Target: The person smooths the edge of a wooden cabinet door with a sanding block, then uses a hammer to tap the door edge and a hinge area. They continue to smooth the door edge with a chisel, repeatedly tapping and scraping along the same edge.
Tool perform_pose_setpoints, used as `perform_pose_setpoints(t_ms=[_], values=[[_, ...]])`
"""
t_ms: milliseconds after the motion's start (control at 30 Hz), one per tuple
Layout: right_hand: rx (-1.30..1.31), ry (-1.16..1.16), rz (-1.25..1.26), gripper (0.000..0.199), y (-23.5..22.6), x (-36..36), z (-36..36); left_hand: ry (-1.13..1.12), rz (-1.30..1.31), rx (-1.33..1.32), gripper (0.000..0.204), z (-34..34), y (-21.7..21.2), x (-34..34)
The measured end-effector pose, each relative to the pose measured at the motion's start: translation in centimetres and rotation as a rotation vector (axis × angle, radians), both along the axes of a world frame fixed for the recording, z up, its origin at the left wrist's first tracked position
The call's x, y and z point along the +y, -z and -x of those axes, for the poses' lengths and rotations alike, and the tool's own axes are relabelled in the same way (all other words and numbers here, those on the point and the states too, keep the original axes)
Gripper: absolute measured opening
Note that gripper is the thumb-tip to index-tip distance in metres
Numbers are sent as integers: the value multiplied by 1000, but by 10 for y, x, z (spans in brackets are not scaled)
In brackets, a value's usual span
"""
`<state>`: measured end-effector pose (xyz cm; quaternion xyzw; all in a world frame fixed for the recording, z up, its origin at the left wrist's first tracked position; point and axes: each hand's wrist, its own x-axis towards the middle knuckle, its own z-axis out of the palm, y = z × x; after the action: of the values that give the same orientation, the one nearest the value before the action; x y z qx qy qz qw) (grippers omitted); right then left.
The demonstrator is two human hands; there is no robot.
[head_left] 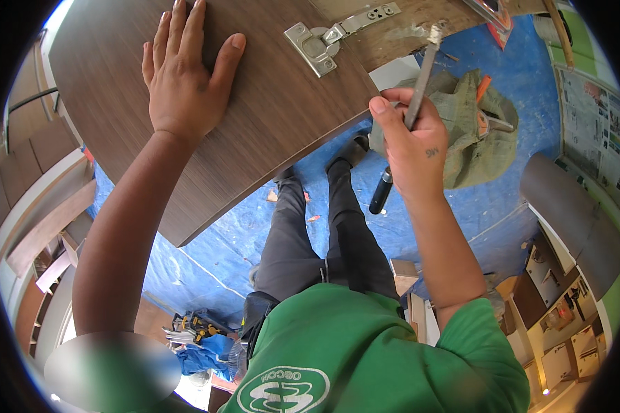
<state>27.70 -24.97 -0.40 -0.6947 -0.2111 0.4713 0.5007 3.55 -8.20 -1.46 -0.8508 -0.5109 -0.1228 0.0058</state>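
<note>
A brown wood-grain cabinet door (255, 131) lies in front of me. My left hand (186, 82) rests palm down on it, its fingers stretched out. A silver concealed hinge (311, 49) sits at the door's right side, its arm reaching onto a pale wooden panel (420, 27). Beside the door's right corner, my right hand (415, 138) is closed around a long, narrow metal tool with a black handle (381, 191). The shaft points up and away, past the hinge, with whitish stuff on its tip. I cannot tell whether it is a file or a chisel.
Blue sheeting (213, 268) covers the floor around my feet. A greenish sack (472, 155) with an orange-handled tool lies at the right. Tools and a blue bag (207, 354) are at the lower left. A curved dark panel (565, 213) and cabinet pieces (565, 323) stand at the right.
</note>
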Motion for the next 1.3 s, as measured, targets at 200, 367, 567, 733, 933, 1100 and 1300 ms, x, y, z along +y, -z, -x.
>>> perform_pose_setpoints(t_ms=[200,367,567,733,933,1100,1300], values=[[243,109,-83,20,4,4,5,12,-33,-7,74,1,6,1],[172,85,90,24,-5,-7,-11,6,-41,0,74,6,9,0],[29,-147,20,46,-17,-56,-17,8,-36,3,74,4,9,1],[-138,-216,-72,48,-13,-52,-9,15,-49,6,73,4,9,2],[-23,-285,-3,50,-22,-58,-11,2,-43,18,73,4,6,2],[-32,-349,48,49,-28,-59,-23,14,-47,7,73,5,9,2],[-167,-408,11,45,-18,-34,-25,16,-38,-4,73,5,7,3]])
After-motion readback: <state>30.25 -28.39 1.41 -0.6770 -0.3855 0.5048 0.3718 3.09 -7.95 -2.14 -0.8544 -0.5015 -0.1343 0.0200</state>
